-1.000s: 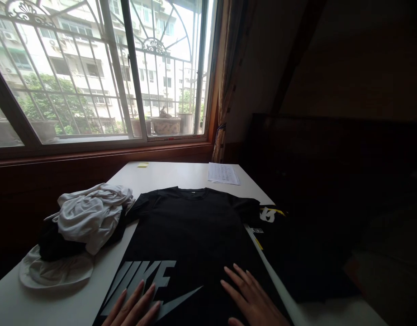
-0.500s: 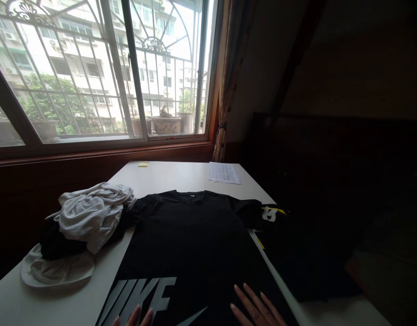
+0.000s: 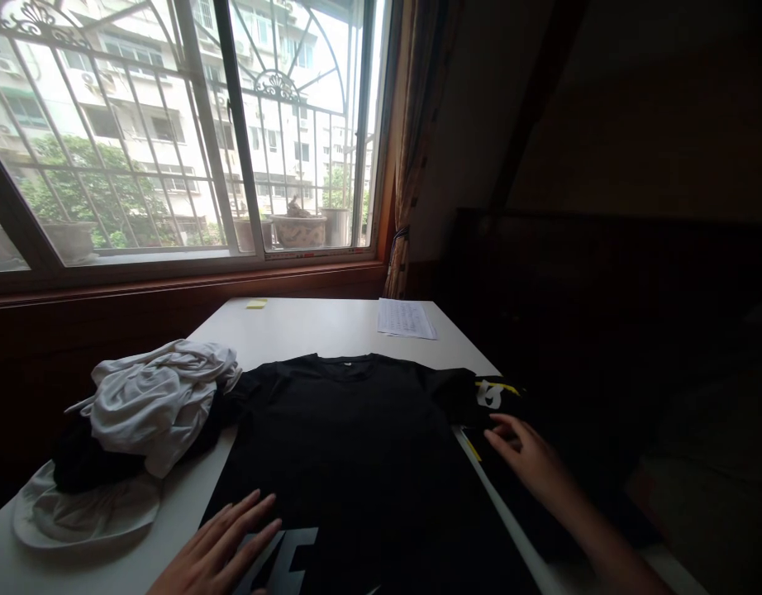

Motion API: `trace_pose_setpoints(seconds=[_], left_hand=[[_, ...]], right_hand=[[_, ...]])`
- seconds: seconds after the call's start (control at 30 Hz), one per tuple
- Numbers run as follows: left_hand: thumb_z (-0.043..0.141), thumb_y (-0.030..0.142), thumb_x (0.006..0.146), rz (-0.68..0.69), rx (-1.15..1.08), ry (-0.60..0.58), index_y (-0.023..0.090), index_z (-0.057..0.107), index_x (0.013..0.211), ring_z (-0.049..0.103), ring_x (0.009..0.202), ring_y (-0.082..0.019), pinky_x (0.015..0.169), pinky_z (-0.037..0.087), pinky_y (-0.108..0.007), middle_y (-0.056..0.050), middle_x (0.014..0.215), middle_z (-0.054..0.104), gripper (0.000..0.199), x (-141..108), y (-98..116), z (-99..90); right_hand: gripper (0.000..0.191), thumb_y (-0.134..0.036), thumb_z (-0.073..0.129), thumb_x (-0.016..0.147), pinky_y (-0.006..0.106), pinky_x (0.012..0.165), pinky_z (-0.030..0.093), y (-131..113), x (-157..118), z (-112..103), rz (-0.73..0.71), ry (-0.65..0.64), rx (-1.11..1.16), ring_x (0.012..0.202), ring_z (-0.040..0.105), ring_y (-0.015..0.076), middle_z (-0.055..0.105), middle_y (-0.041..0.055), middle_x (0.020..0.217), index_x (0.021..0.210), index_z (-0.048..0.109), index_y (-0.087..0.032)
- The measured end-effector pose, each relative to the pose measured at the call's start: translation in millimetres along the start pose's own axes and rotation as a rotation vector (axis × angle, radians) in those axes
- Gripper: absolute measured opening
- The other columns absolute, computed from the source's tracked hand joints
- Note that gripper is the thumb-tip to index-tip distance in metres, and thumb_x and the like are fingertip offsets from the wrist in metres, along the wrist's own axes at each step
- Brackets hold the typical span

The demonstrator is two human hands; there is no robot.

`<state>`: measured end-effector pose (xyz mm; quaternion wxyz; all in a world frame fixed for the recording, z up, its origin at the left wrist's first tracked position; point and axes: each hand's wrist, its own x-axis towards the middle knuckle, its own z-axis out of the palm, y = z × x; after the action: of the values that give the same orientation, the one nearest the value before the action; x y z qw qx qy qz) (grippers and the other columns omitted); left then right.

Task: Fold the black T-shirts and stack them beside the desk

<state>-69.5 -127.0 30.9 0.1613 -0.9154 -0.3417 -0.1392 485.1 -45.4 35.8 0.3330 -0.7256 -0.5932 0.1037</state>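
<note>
A black T-shirt with large grey lettering lies spread out, its neckline away from me. My left hand rests on its lower left part, fingers extended over the lettering. Off the shirt's right side, my right hand is near the right sleeve, fingers slightly bent and apart, with nothing visible in it. Just beyond that hand is a dark garment with a white and yellow print, at the table's right edge. Much of this garment is lost in shadow.
A crumpled white cloth lies on black fabric at the left, beside a white cap-like item. Printed papers and a yellow sticky note lie at the far end of the white table. A barred window stands behind.
My right hand has lifted off the shirt's lower part and moved up and right, towards the sleeve. My left hand has slid forward over the lettering.
</note>
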Motion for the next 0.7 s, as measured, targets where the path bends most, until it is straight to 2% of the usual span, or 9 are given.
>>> trace_pose_setpoints(seconds=[0.13,0.2,0.27,0.4,0.47,0.6,0.7], left_hand=[[0.055,0.050,0.098,-0.095,0.043,-0.012,0.032,0.028,0.158,0.049,0.138,-0.029,0.101,0.056,-0.038,-0.002,0.157,0.043,0.069,26.5,0.3,5.4],[0.054,0.052,0.099,-0.100,0.028,-0.014,0.032,0.027,0.158,0.046,0.140,-0.028,0.105,0.053,-0.039,-0.002,0.158,0.041,0.068,31.1,0.4,16.0],[0.054,0.053,0.099,-0.088,-0.009,-0.019,0.033,0.027,0.158,0.043,0.143,-0.028,0.110,0.047,-0.040,-0.002,0.159,0.040,0.068,33.0,-2.5,27.5],[0.050,0.052,0.101,-0.094,-0.033,-0.072,0.035,0.024,0.158,0.038,0.146,-0.026,0.116,0.038,-0.043,-0.001,0.162,0.035,0.065,36.2,-9.6,41.5],[0.048,0.052,0.102,-0.098,-0.024,-0.095,0.035,0.023,0.158,0.037,0.146,-0.026,0.118,0.036,-0.044,-0.001,0.162,0.034,0.064,38.5,-8.9,42.2],[0.046,0.053,0.102,-0.049,0.013,-0.081,0.032,0.024,0.159,0.036,0.147,-0.026,0.120,0.031,-0.043,-0.003,0.163,0.033,0.065,43.6,5.8,36.9],[0.047,0.059,0.100,-0.009,0.065,-0.019,0.028,0.028,0.158,0.039,0.145,-0.027,0.119,0.031,-0.040,-0.005,0.160,0.037,0.069,47.4,24.4,34.6]], right_hand=[[0.059,-0.054,0.058,0.079,0.046,0.089,0.053,19.4,63.2,21.6,0.170,0.029,-0.055,0.094,0.070,0.0327,0.074,0.0105,0.095,0.126,0.057,-0.017],[0.061,-0.053,0.062,0.076,0.050,0.094,0.049,21.7,82.2,33.6,0.208,0.035,-0.077,0.096,0.069,0.0348,0.073,0.0105,0.092,0.125,0.057,-0.017],[0.060,-0.051,0.068,0.071,0.050,0.092,0.050,21.1,94.4,44.8,0.234,0.032,-0.066,0.093,0.070,0.0345,0.073,0.0107,0.091,0.120,0.058,-0.018],[0.056,-0.042,0.072,0.066,0.042,0.080,0.054,20.8,104.3,58.9,0.244,0.032,0.001,0.086,0.071,0.0291,0.071,0.0100,0.094,0.115,0.058,-0.020],[0.055,-0.041,0.068,0.069,0.040,0.080,0.054,23.7,104.9,59.8,0.225,0.053,0.042,0.087,0.071,0.0274,0.070,0.0097,0.098,0.118,0.056,-0.020],[0.055,-0.041,0.062,0.073,0.040,0.084,0.053,37.3,103.6,51.8,0.200,0.087,0.123,0.090,0.069,0.0261,0.067,0.0093,0.102,0.123,0.053,-0.021],[0.058,-0.045,0.060,0.072,0.040,0.084,0.053,51.9,100.2,43.5,0.210,0.097,0.160,0.093,0.068,0.0268,0.066,0.0115,0.106,0.124,0.054,-0.020]])
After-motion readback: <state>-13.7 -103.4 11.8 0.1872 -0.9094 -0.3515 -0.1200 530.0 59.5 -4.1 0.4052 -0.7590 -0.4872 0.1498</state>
